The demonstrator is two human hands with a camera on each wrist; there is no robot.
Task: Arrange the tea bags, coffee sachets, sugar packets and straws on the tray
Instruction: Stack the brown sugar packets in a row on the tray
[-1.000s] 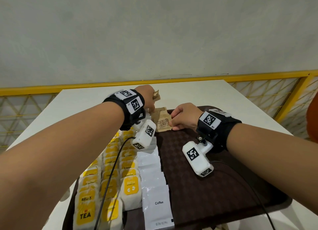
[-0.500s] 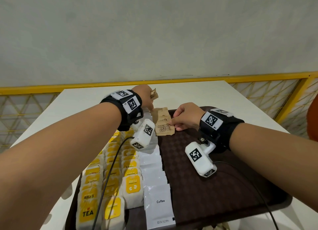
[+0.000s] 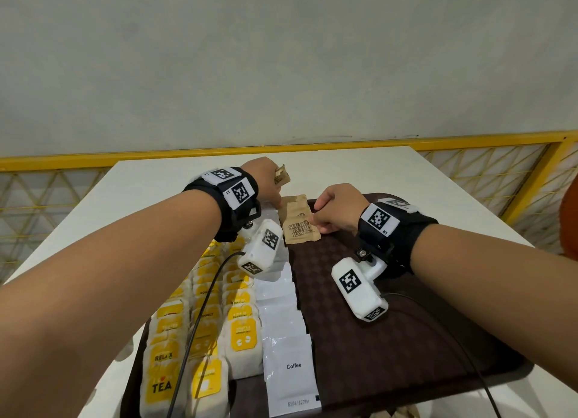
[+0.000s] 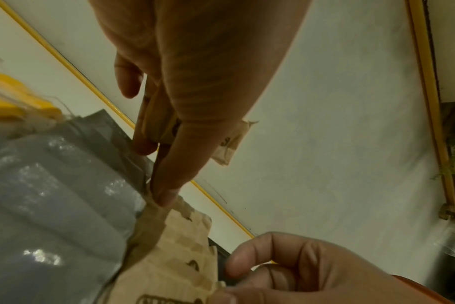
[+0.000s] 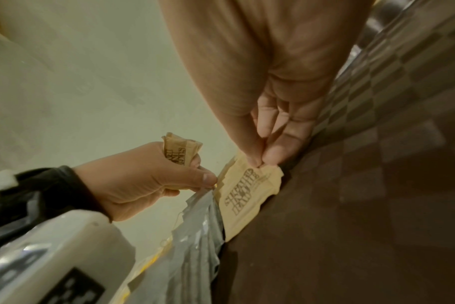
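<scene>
A dark brown tray (image 3: 406,339) holds rows of yellow-labelled tea bags (image 3: 240,333) on its left and a white line of coffee sachets (image 3: 289,364) beside them. At the tray's far end lie overlapping brown sugar packets (image 3: 301,230). My right hand (image 3: 336,209) pinches the right edge of the nearest sugar packet (image 5: 243,193) with thumb and forefinger. My left hand (image 3: 269,183) grips a small bunch of sugar packets (image 5: 181,153) in its curled fingers, and its forefinger tip (image 4: 166,197) touches the left edge of the laid packets (image 4: 174,253). No straws are in view.
The tray sits on a white table (image 3: 391,170) that ends at a yellow-framed railing (image 3: 500,139) and a grey wall. The tray's right half is bare checkered surface. A cable (image 3: 200,317) runs from the left wrist camera over the tea bags.
The nearest sugar packet has slid toward me and now lies flat, overlapping the one behind it. My right hand came nearer with it. My left hand stayed at the far end holding its bunch.
</scene>
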